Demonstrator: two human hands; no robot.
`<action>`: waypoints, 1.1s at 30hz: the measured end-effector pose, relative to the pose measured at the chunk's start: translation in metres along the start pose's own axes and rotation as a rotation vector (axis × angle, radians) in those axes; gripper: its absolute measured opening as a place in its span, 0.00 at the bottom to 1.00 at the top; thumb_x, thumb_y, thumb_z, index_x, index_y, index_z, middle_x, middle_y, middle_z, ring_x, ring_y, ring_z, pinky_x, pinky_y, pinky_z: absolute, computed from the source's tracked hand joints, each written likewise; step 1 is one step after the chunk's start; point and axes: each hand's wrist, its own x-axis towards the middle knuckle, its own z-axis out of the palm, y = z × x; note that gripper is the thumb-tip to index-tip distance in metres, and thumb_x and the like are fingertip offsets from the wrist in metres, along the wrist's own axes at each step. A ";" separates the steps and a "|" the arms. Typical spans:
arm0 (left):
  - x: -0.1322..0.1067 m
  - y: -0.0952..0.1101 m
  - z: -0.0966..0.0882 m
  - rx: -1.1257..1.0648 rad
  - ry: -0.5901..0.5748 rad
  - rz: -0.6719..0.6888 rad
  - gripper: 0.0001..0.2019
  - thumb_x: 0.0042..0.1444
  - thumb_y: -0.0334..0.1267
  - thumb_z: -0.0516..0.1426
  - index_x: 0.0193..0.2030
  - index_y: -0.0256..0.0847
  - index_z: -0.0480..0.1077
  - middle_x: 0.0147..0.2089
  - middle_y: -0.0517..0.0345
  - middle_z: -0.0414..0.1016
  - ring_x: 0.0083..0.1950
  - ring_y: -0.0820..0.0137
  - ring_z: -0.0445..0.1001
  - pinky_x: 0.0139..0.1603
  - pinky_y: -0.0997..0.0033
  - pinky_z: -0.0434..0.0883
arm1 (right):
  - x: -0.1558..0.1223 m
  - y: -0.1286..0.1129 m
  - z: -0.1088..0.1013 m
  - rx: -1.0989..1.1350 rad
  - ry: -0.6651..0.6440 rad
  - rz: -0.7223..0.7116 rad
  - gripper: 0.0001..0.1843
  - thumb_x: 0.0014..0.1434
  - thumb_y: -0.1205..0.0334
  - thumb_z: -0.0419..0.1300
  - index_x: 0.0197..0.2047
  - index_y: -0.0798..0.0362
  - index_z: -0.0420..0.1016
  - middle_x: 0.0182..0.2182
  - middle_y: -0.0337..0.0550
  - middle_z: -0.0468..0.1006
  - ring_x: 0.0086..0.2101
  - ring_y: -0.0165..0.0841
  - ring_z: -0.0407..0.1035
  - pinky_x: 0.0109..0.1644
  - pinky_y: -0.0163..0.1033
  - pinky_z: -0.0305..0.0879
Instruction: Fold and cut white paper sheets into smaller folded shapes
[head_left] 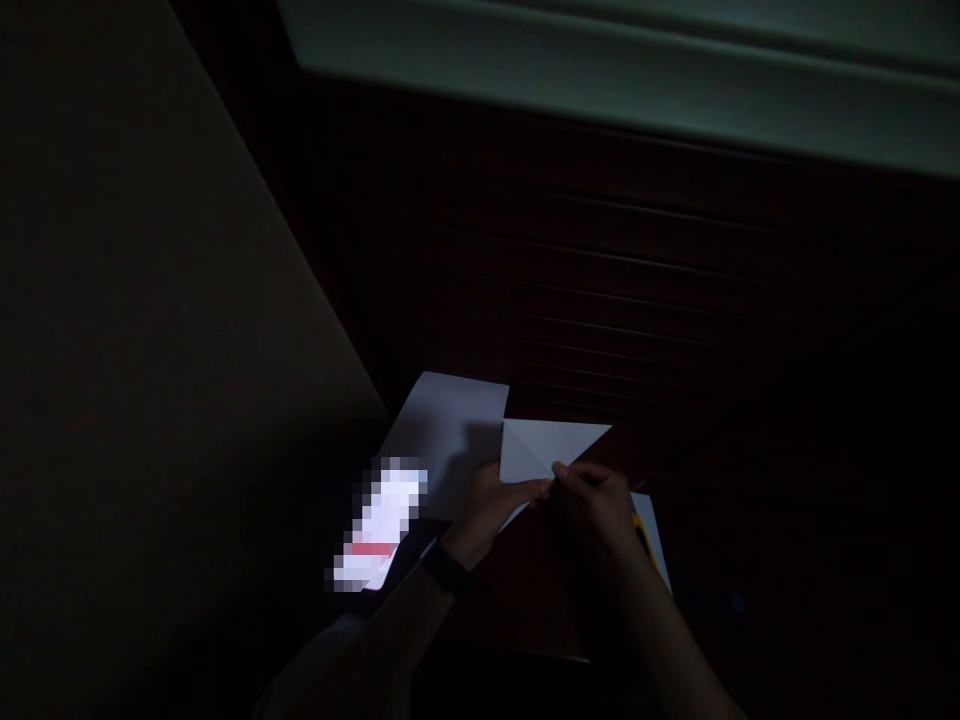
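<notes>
Both of my hands grip a white sheet of paper point(544, 440) folded to a triangular shape, with a faint diagonal crease across it. My left hand point(491, 505), with a dark watch point(446, 568) on its wrist, holds the lower left edge, thumb reaching toward the middle. At the bottom edge my right hand point(600, 495) pinches the paper with thumb and finger, close to the left thumb. The paper is held above a dark reddish table point(517, 600). Fingers under the paper are hidden.
Behind my left hand lies another white sheet point(450, 420), partly in shadow. A bright, pixelated screen point(382, 525) glows at the left. Beside my right forearm is a yellow and black object point(643, 535) on white paper point(654, 525). A slatted dark panel point(600, 270) stands behind; the room is dim.
</notes>
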 end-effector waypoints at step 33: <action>-0.009 -0.022 0.024 -0.117 0.043 0.006 0.19 0.52 0.51 0.56 0.38 0.35 0.74 0.41 0.47 0.76 0.45 0.64 0.72 0.47 0.67 0.66 | -0.014 0.021 0.023 0.331 0.093 0.007 0.12 0.48 0.54 0.65 0.32 0.54 0.75 0.27 0.42 0.77 0.28 0.33 0.71 0.32 0.38 0.67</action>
